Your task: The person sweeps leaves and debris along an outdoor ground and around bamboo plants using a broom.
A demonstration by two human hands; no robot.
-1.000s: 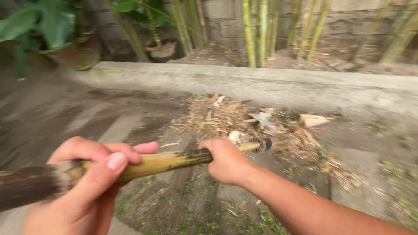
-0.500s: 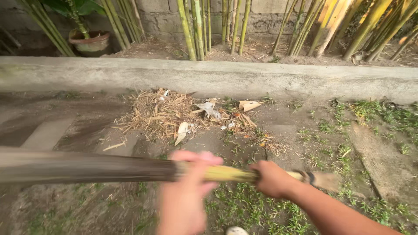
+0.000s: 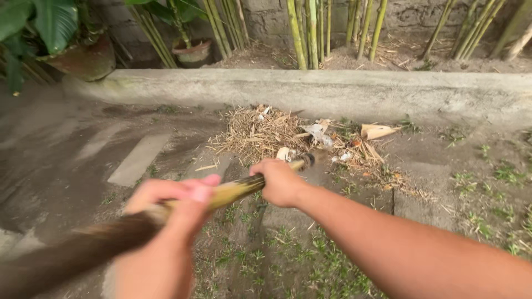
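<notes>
Gripping a bamboo broom handle [image 3: 233, 191] with both hands, the person works at a yard corner. At far left, big green leaves [image 3: 39, 22] hang over a clay pot [image 3: 83, 58], with a second pot [image 3: 191, 52] further along the concrete curb [image 3: 332, 91]. The left hand [image 3: 166, 221], blurred, has its fingers wrapped around the dark near part of the handle; the right hand [image 3: 280, 182] is clenched on the yellow far end, close to the pile of dry straw and leaves [image 3: 266, 135]. To sweep well here, I judge short strokes drawn toward the pile would keep the litter together against the curb. Among the litter lie a crumpled whitish scrap [image 3: 318, 132] and, further right, a pale cone-shaped husk [image 3: 377, 131]; no labels or signs are legible.
</notes>
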